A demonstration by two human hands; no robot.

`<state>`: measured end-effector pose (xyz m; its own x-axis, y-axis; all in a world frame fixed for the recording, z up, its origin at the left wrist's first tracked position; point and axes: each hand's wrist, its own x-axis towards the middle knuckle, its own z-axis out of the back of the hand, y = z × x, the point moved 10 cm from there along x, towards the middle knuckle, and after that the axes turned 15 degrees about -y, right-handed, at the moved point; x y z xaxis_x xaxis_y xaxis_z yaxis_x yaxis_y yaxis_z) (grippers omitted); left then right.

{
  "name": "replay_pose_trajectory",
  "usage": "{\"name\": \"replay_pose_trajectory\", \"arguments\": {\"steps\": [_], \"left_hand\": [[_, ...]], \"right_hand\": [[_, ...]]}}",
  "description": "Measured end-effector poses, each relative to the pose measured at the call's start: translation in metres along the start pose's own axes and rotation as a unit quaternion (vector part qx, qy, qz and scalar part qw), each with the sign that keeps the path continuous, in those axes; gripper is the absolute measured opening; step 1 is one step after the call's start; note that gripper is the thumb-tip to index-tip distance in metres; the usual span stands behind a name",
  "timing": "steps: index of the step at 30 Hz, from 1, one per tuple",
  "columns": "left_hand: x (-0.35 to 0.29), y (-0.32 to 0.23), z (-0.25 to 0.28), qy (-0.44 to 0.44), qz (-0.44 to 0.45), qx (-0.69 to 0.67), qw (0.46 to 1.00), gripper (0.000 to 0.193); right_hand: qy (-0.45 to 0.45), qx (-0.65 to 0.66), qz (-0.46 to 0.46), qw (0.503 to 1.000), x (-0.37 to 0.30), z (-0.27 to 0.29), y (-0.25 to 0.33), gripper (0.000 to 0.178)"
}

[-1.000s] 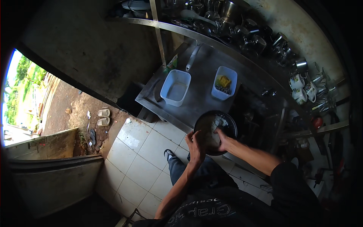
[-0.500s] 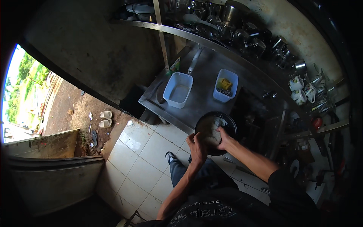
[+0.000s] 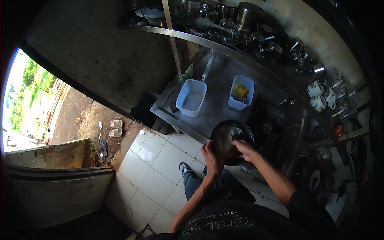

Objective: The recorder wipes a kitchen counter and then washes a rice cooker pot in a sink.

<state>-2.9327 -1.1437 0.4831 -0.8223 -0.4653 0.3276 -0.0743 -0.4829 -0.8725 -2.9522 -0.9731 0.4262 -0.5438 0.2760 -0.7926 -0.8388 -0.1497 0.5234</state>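
At the counter's front edge is a round black pan [image 3: 219, 137], tilted so that its inside faces me. My left hand [image 3: 213, 160] grips its near left rim, fingers bent over the edge. Inside the pan, my right hand [image 3: 245, 151] is closed, fingertips against the surface; what it holds, if anything, is hidden. A whitish, foamy-looking patch [image 3: 235, 131] lies on the pan's inside beyond those fingers. Beyond the pan, a translucent plastic tub [image 3: 251, 88] contains a yellow sponge [image 3: 241, 91] and a greyish scrubber [image 3: 239, 98]. Left of it stands another tub [image 3: 184, 98] with a shallow, clear-looking liquid.
A metal counter [image 3: 216, 114] carries the tubs and a pale-handled tool [image 3: 209, 67]. Dark sink-like recess and a tap [image 3: 287, 101] lie to the right. An overhead shelf [image 3: 192, 37] holds pots and cups. White floor tiles [image 3: 160, 176] are underfoot; sandals [image 3: 116, 128] rest outside the doorway.
My right hand has shifted slightly right and downward within the pan. Less of the whitish patch shows now. My left hand keeps its grip, and the whole view has shifted a little.
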Motion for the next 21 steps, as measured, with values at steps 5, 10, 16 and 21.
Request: {"name": "replay_pose_trajectory", "arguments": {"steps": [5,10,16,21], "left_hand": [[0.016,-0.009,-0.006,0.028,0.039,-0.090,0.995,0.073],[0.022,-0.011,-0.012,0.026,0.024,-0.042,0.998,0.072],[0.035,-0.004,-0.010,0.029,0.035,-0.051,0.998,0.069],[0.037,-0.006,-0.010,0.031,0.017,-0.044,0.998,0.067]], "right_hand": [[-0.135,0.128,0.124,0.975,0.078,0.024,-0.008,0.027],[-0.128,0.352,-0.061,0.925,0.120,0.006,-0.026,0.032],[-0.067,0.239,-0.045,0.968,0.141,-0.017,-0.012,0.038],[-0.033,0.182,0.015,0.983,0.161,-0.032,0.008,0.031]]}}
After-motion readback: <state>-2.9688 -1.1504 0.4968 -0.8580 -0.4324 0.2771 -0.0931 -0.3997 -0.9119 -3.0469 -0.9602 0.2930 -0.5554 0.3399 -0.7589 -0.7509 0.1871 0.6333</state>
